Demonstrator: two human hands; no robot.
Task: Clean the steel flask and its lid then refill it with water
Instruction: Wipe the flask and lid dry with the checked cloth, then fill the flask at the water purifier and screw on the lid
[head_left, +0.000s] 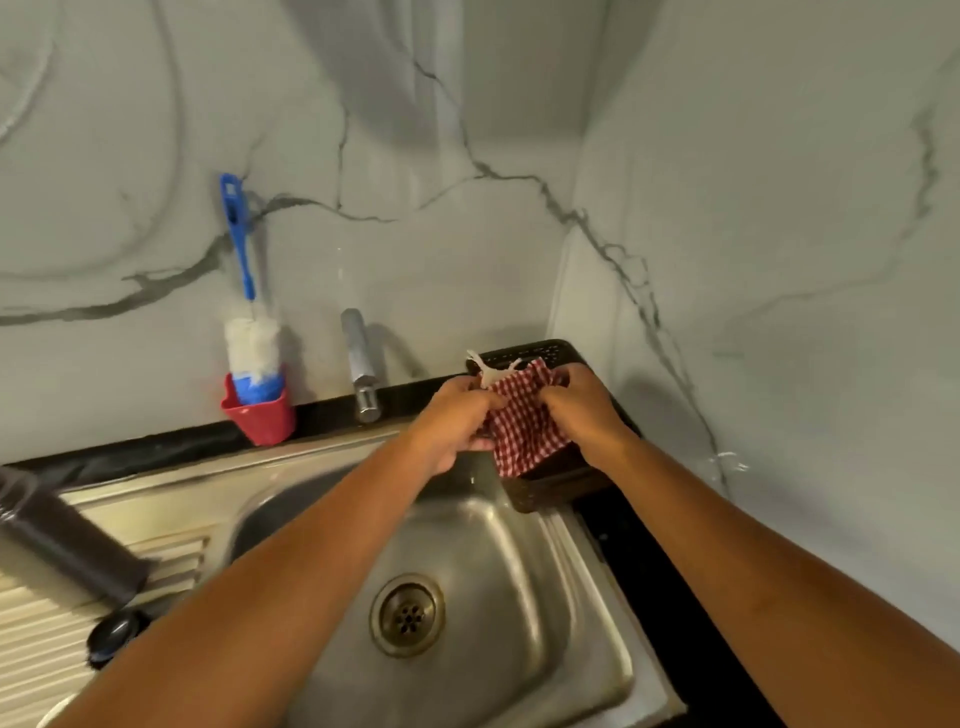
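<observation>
Flask (67, 540), seemingly the dark cylinder, lies on its side on the drainboard (36, 634), well apart from both hands, with the lid (114, 629) near it. Left hand (452, 421) and right hand (582, 410) both pinch a red checked cloth (524, 426). Judged rigid and slippery when wet: grasp round mid-body.

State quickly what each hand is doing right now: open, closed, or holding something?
Left hand: fingers curled, gripping the red checked cloth.
Right hand: gripping the same cloth.
</observation>
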